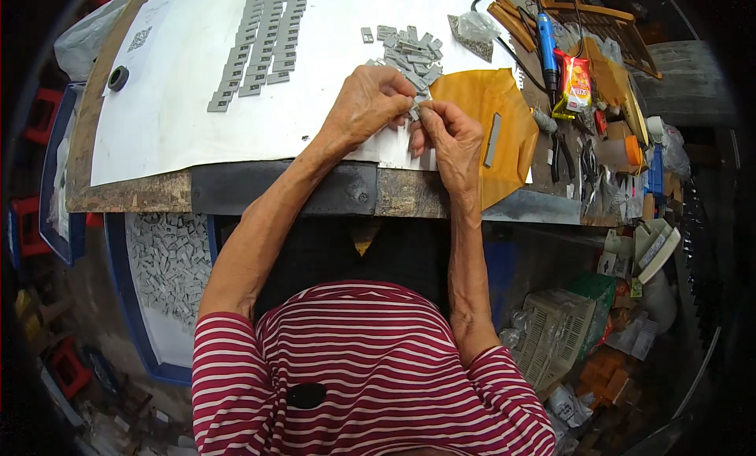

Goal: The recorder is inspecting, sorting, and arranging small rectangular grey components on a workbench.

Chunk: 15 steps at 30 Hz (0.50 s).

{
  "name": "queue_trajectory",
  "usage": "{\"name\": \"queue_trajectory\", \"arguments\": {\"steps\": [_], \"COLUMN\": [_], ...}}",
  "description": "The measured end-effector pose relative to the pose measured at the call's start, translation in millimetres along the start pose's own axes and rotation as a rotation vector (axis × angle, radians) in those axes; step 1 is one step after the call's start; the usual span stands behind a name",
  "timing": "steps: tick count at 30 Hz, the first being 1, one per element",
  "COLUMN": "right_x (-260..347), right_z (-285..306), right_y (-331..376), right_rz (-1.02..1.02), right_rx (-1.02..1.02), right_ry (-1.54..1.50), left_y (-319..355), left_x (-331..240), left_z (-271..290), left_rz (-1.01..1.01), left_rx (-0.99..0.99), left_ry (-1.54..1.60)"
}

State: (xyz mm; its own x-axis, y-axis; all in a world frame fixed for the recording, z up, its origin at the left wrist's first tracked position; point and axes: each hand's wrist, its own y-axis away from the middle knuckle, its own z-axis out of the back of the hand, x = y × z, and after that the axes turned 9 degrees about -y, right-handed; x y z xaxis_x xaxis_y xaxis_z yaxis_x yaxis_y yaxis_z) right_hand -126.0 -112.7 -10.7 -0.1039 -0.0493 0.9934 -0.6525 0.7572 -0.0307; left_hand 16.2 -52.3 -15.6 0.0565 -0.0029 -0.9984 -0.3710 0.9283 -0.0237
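Note:
My left hand (367, 103) and my right hand (454, 141) meet over the front part of the white sheet (181, 86). Between their fingertips is a small grey piece (415, 110), pinched from both sides; its finer detail is hidden by the fingers. Just beyond lies a loose pile of similar small grey pieces (413, 54). Farther left, more of them stand in long stepped rows (260, 50). Under and beside my right hand spreads a brownish-orange sheet (465, 90) with a narrow grey bar (492, 141) on it.
A clear bag of tiny parts (471, 40) lies behind the pile. On the right are a blue pen-shaped tool (546, 42), a red-and-yellow packet (573, 82) and pliers (563, 157). A black ring (118, 79) sits far left. Below the table, a blue tray (142, 314) holds many grey pieces.

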Motion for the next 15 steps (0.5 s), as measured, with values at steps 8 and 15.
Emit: {"name": "queue_trajectory", "arguments": {"steps": [8,15], "right_x": [0.8,-0.3], "right_z": [-0.1,-0.6], "right_y": [-0.2,0.0], "right_rz": [-0.018,-0.025], "right_rx": [-0.02,-0.035], "right_ry": [0.025,0.026], "left_y": [0.8,1.1], "left_x": [-1.9,-0.3], "left_z": [0.6,1.0], "left_rz": [0.018,0.021], "left_rx": [0.013,0.023], "left_ry": [0.001,-0.013]}}
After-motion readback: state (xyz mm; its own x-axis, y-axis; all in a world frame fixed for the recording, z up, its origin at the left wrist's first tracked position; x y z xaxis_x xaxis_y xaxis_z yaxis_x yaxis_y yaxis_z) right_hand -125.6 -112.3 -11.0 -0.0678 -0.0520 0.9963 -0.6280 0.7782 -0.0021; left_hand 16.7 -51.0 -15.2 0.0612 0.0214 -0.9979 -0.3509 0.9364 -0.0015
